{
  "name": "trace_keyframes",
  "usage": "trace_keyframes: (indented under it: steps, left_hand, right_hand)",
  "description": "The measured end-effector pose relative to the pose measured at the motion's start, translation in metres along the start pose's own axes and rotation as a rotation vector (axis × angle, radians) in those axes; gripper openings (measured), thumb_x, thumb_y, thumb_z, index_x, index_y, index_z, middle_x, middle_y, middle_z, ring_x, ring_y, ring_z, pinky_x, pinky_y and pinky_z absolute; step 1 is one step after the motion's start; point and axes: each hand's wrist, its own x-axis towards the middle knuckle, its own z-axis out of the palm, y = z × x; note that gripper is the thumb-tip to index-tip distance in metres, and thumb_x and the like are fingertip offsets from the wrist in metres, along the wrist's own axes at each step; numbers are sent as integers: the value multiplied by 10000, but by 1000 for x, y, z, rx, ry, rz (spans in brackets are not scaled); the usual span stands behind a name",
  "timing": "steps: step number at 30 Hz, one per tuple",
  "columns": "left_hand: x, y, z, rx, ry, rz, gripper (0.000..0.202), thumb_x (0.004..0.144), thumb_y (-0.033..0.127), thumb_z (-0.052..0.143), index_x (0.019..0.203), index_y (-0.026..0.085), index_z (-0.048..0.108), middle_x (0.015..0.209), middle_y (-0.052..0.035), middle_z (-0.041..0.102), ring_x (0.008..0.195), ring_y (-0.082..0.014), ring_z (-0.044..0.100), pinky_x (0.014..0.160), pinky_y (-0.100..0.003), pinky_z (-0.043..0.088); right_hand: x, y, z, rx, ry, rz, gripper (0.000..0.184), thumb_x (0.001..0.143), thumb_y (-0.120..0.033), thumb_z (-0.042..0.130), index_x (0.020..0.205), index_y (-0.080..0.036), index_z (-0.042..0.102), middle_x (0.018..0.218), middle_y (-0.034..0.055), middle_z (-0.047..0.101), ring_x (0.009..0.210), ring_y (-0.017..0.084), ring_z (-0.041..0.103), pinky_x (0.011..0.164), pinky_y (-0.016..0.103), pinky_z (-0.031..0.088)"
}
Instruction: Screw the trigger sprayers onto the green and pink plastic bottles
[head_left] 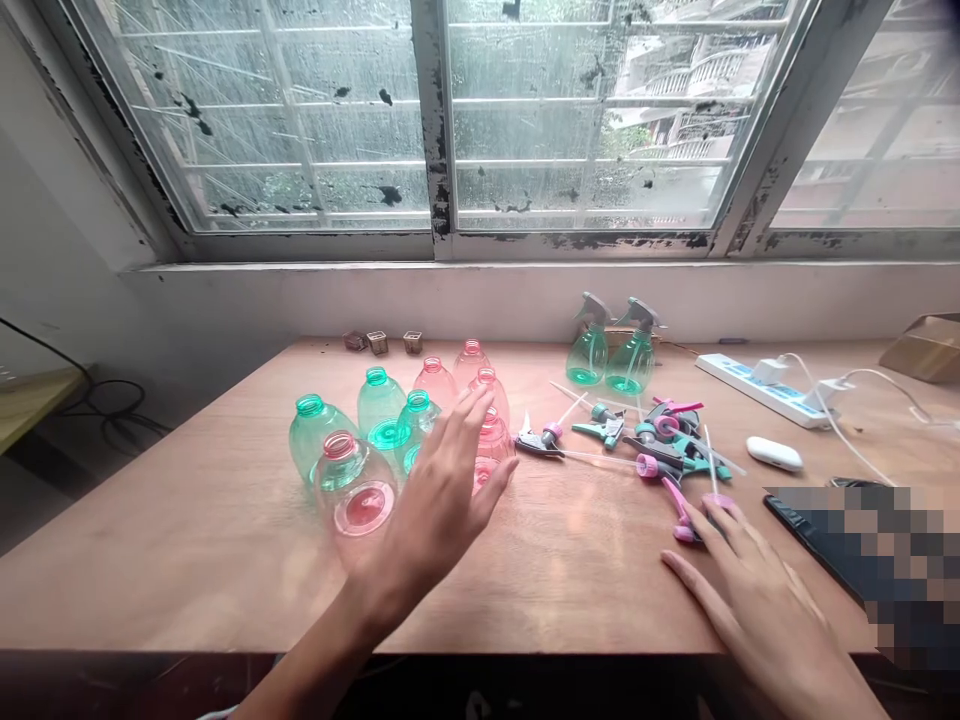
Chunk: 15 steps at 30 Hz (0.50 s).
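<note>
My left hand (pixel 439 485) hovers in front of the bottle cluster, its fingers held out long and the thumb spread wide, nothing gripped; whether a fingertip brushes the plastic behind it, I cannot tell. Around it stand the rounded, see-through bottles with ribbed, threaded necks, all uncapped: three green bottles (pixel 381 402) and five pink bottles (pixel 433 378), one of the pink ones nearest me, just left of my wrist, its round base showing through the glossy wall.

My right hand (pixel 757 590) reaches low over the wood with its fingers extended and its thumb well apart from them. The fingertips are at a trigger sprayer head with pink parts (pixel 681 512); I cannot tell whether they press on it. Just beyond lies a tangled heap of trigger sprayer heads (pixel 679 450), hard grey, pink and teal plastic with thin, pale dip tubes poking out at angles.

Behind the heap, two green spray bottles (pixel 630 365) stand upright with grey heads fitted. A smooth white oval case (pixel 774 454) and a long white power strip (pixel 761 388) lie to the right on the grained wooden tabletop (pixel 555 600), below a window frame (pixel 433 130) with flaking paint
</note>
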Motion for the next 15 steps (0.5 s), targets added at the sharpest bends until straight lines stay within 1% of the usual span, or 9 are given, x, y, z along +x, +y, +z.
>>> trace_keyframes:
  steps: [2,3,5,7,8,9,12,14,15]
  left_hand:
    - [3,-5,5,44,-74,-26,611,1049,264,635,1581,194,344,1583,-183,527,1506,-357,466,1222,-571,431]
    - [2,-6,7,52,-91,-30,613,1041,256,645,1575,195,350,1576,-184,532,1486,-364,489,1209,-579,443]
    - [-4,-4,11,55,-86,-30,626,1028,232,656,1567,186,344,1563,-193,529,1467,-376,504,1187,-582,462]
    - [-12,0,13,34,-76,-25,632,1026,225,649,1568,194,326,1543,-192,525,1453,-373,512,1162,-558,492]
    - [-16,4,14,9,-73,-14,627,1031,224,636,1571,211,318,1525,-182,530,1441,-364,522,1151,-541,504]
    - [-21,7,15,-27,-73,2,628,1037,221,622,1578,235,305,1513,-169,531,1433,-352,529,1149,-525,510]
    - [-38,15,19,-170,-38,36,739,1040,199,598,1639,288,174,1549,-168,474,1482,-333,480,1200,-512,469]
    - [-51,17,23,-254,-2,3,865,1022,194,626,1666,312,61,1633,-182,383,1546,-346,399,1243,-533,417]
    - [-57,16,26,-284,-2,-38,924,1006,195,650,1671,326,21,1674,-182,333,1574,-357,352,1259,-553,390]
  right_hand:
    - [-1,3,-2,4,-6,16,729,1066,-671,215,1446,-163,575,1441,227,657,1289,453,641,956,620,562]
    - [0,3,-3,-7,5,35,745,1052,-700,216,1422,-176,596,1426,218,670,1260,457,656,941,628,562]
    - [3,3,-5,-45,46,85,809,1026,-745,200,1391,-162,626,1451,245,646,1272,500,634,929,669,548]
    - [5,4,-2,-41,38,112,843,1024,-748,188,1401,-135,626,1505,275,594,1331,527,586,948,684,536]
    - [6,6,1,-16,11,119,829,1030,-736,194,1417,-136,615,1516,267,588,1338,516,587,960,672,538]
    - [6,7,3,19,-28,126,795,1036,-727,216,1435,-157,601,1510,241,604,1315,494,613,961,648,549]
    - [5,12,3,108,-125,183,699,1014,-751,330,1463,-272,572,1423,134,690,1136,435,724,871,571,594]
    - [2,15,-4,155,-136,201,683,984,-781,388,1439,-315,592,1346,112,726,1008,416,762,753,513,599]
    - [0,17,-10,185,-118,204,667,972,-786,421,1417,-328,613,1306,108,739,958,404,771,706,483,588]
